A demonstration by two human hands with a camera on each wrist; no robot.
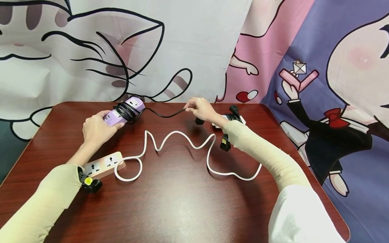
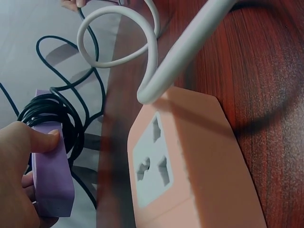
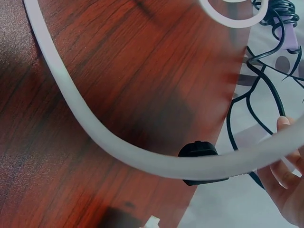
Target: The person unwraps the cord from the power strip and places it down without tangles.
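Bench (image 1: 182,216): glossy red-brown wood grain; I judge it slick enough to let things slide. White cable (image 3: 161,166): smooth, round, wavy; the black cord (image 1: 164,116) might snag if dropped across it. Peach power strip (image 2: 218,161): matte, bevelled block, pale socket face. Purple power strip: boxy, plastic-looking (image 2: 53,180), near the far edge, gripped by my left hand (image 1: 97,128); a slack hold risks dropping it. Black cord: thin, bundled round the purple power strip, one strand pinched by my right hand (image 1: 202,109); overpulling could knot it.
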